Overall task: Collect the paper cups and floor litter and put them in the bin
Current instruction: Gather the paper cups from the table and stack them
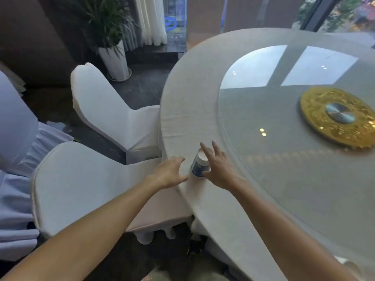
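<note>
A paper cup (199,164), blue and white, stands upside down near the edge of the round table (192,110). My right hand (218,165) spreads over the cup's right side, thumb touching its lower rim and fingers raised above it, without closing around it. Just left of the cup, my left hand (170,172) hovers at the table edge with fingers apart, holding nothing. Pale scraps of litter (57,125) lie on the dark floor behind the chairs. No bin is in view.
Two white-covered chairs (113,112) (81,183) stand against the table on the left. A glass turntable (294,138) with a gold centre disc (336,116) covers the tabletop. A potted plant (115,57) stands by the window.
</note>
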The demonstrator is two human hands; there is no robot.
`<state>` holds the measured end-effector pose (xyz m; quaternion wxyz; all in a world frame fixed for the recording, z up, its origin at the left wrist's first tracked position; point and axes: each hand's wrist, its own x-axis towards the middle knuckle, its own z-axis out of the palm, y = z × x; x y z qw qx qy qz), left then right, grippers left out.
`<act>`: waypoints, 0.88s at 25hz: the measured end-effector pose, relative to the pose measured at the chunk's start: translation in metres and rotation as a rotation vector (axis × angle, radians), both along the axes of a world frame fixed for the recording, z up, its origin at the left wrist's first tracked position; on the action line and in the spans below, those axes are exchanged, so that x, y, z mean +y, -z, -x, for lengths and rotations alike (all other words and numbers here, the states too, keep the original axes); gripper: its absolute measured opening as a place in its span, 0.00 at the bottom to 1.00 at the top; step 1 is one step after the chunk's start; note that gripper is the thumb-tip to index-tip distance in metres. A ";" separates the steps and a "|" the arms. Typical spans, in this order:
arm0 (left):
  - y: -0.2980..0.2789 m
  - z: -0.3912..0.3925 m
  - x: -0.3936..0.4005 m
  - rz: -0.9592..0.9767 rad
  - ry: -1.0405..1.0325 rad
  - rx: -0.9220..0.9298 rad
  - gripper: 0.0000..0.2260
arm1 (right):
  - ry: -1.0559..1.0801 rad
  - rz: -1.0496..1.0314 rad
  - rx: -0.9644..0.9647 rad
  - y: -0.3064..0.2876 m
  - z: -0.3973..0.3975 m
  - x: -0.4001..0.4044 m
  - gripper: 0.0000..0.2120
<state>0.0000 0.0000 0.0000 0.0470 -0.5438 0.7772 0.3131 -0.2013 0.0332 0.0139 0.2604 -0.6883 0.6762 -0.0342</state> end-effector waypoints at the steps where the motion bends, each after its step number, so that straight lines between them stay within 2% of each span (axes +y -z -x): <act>1: 0.004 0.004 -0.008 -0.023 -0.017 -0.003 0.36 | -0.030 0.011 0.005 0.005 0.002 -0.014 0.48; 4: 0.011 0.008 -0.016 -0.080 -0.046 -0.016 0.37 | -0.112 -0.020 0.053 0.020 0.005 -0.035 0.46; 8: 0.027 0.013 -0.026 -0.148 -0.054 0.003 0.41 | -0.103 -0.055 0.009 0.040 0.010 -0.047 0.32; 10: 0.036 0.016 -0.035 -0.160 -0.036 0.025 0.44 | 0.002 -0.037 -0.049 0.039 0.014 -0.049 0.26; 13: 0.041 0.023 -0.046 -0.152 0.037 0.065 0.47 | 0.403 -0.068 -0.367 0.035 0.026 -0.042 0.24; 16: 0.033 0.030 -0.057 -0.126 0.101 0.161 0.45 | 0.823 -0.070 -0.769 0.028 0.039 -0.026 0.18; 18: 0.026 0.036 -0.063 -0.133 0.096 0.292 0.44 | 1.009 -0.085 -0.971 0.025 0.046 -0.010 0.11; 22: 0.010 0.056 -0.067 -0.232 0.030 0.577 0.51 | 1.268 -0.033 -1.368 0.021 0.048 0.031 0.16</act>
